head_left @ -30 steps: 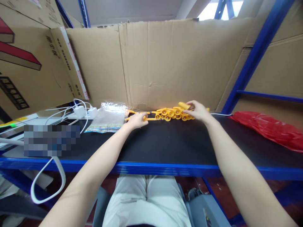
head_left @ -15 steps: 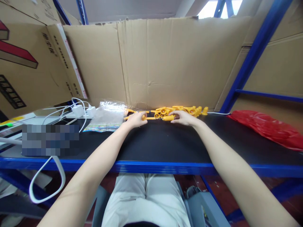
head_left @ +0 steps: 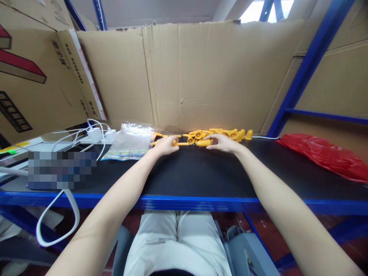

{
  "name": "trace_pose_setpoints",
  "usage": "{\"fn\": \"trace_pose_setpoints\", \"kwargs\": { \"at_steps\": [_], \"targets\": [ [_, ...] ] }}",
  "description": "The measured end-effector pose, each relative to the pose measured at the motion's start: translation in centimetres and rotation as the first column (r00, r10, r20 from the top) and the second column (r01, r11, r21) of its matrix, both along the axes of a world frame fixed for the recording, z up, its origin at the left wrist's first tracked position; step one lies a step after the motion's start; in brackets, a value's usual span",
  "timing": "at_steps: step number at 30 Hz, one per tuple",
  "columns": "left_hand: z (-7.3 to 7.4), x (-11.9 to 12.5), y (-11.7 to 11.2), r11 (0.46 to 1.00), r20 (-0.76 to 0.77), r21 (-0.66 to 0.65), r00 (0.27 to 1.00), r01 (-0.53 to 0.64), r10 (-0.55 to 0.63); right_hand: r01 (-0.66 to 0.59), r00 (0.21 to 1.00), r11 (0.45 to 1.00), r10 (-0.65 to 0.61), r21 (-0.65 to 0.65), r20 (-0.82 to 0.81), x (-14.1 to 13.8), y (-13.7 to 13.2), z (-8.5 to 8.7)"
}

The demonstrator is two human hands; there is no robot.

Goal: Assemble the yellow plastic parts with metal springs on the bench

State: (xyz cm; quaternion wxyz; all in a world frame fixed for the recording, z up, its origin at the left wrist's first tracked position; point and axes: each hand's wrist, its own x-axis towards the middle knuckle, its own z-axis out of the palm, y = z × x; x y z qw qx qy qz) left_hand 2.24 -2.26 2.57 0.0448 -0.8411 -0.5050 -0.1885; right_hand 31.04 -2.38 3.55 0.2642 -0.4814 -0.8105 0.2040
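Note:
My left hand (head_left: 165, 146) is closed around a yellow plastic rod with a ribbed shaft (head_left: 183, 144), which points to the right, low over the table. Facing it, a yellow hollow-looking plastic piece (head_left: 203, 143) is pinched in the fingers of my right hand (head_left: 222, 143). The rod's tip and this piece are close together; whether they touch I cannot tell. Just behind both hands lies a pile of yellow plastic parts (head_left: 198, 135), several with round open ends, partly hidden by my right hand. More yellow rods (head_left: 157, 134) lie beyond my left hand.
A clear plastic bag (head_left: 129, 140) lies left of my hands, near white chargers (head_left: 94, 134) and cables. A red plastic bag (head_left: 322, 153) is at the right. Cardboard (head_left: 201, 76) walls the back of the black table (head_left: 198, 176), whose front edge is blue.
The yellow piece in my right hand has turned or tilted slightly. Both hands stay in nearly the same place.

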Motion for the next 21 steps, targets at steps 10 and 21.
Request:
{"fn": "trace_pose_setpoints", "kwargs": {
  "at_steps": [10, 21],
  "targets": [
    [0.2, 0.7, -0.7, 0.996, 0.031, 0.056, 0.997, 0.076, -0.078, -0.072, 0.979, 0.993, 0.052, -0.094, -0.198, -1.5, 0.4, -1.0],
    [0.5, 0.6, -1.0, 0.995, 0.05, 0.076, 0.996, 0.065, -0.069, -0.189, 0.943, 0.959, 0.118, -0.209, -0.311, -2.3, -0.5, -0.8]
  ]
}}
